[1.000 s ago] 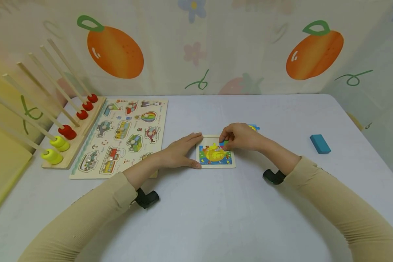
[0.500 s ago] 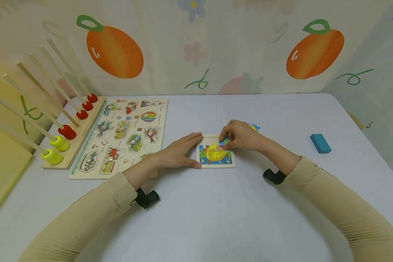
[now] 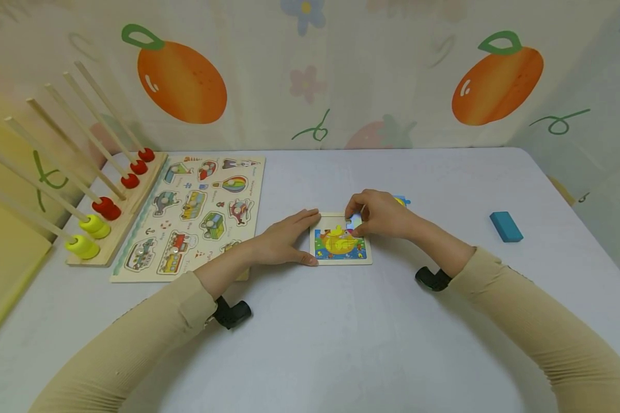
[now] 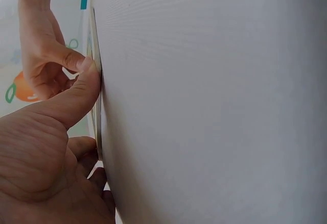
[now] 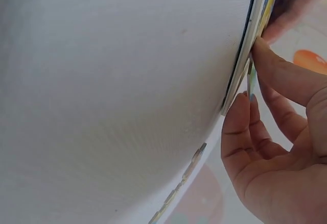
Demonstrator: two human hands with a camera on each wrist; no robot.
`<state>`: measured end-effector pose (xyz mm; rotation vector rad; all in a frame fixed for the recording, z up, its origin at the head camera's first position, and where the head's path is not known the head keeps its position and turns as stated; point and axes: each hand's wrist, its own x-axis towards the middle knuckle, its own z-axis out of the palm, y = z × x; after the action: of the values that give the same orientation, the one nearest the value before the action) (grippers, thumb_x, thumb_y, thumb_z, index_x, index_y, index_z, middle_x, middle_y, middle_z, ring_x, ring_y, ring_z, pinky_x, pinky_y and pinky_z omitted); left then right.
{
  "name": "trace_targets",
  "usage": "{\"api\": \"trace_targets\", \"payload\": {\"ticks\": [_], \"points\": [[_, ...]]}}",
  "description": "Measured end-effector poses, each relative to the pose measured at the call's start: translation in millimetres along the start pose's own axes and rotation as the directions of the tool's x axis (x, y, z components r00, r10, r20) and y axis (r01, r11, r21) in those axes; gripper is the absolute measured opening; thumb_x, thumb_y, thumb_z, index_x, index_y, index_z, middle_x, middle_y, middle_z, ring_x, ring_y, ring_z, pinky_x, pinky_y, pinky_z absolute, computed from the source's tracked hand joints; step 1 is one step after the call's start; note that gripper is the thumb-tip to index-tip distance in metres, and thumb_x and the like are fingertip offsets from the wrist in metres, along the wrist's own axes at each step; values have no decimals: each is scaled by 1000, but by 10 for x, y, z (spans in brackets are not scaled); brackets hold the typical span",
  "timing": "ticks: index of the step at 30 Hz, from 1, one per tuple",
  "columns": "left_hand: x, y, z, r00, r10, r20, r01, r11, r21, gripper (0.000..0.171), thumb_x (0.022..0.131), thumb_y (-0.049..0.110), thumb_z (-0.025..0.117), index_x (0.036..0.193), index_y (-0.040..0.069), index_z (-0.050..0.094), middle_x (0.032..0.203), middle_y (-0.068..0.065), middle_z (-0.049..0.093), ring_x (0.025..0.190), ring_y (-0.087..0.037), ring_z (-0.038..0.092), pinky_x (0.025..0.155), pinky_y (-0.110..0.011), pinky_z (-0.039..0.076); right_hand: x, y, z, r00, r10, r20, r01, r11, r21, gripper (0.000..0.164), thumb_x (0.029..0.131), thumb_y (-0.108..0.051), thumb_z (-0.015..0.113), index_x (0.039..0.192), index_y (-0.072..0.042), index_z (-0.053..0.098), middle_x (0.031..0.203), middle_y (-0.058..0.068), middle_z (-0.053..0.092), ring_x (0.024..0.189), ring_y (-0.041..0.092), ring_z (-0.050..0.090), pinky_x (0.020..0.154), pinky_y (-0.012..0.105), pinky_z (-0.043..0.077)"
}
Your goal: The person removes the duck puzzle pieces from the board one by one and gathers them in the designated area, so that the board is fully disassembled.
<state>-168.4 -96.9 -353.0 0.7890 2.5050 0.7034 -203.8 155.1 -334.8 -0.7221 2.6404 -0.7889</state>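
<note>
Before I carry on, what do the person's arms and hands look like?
The left sleeve and right sleeve are plain beige and wrinkled. A small black device shows at each wrist. The left hand and right hand are bare, without gloves.

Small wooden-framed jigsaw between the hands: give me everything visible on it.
The small, squarish, pale wooden-framed jigsaw lies flat on the white table. Inside the frame, seamed pieces show a yellow duck-like figure on blue. A pale bare strip at the far side leaves it incomplete. The person's left hand touches its left side, thumb at the near left corner. At its far right part, the right hand pinches a thin, pale-looking puzzle piece; whether that piece touches the jigsaw is unclear.
</note>
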Motion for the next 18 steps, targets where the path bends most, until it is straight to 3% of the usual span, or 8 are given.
{"api": "trace_targets", "payload": {"ticks": [5, 18], "points": [[0, -3, -1, 1000, -4, -3, 4, 1000, 4, 95, 86, 39, 75, 158, 7, 21, 169, -8, 13, 157, -32, 8, 126, -56, 16, 3, -16, -5, 1000, 13, -5, -13, 1000, 17, 36, 77, -9, 83, 109, -7, 66, 105, 11, 65, 86, 22, 59, 80, 31, 52], [-2, 2, -2, 1000, 1, 1, -1, 1000, -1, 95, 87, 39, 74, 158, 7, 20, 169, -9, 13, 157, -33, 8, 126, -56, 16, -9, -24, -20, 999, 31, -27, -30, 999, 37, 36, 76, -8, 84, 108, -9, 67, 104, 10, 64, 82, 21, 59, 78, 29, 53]]}}
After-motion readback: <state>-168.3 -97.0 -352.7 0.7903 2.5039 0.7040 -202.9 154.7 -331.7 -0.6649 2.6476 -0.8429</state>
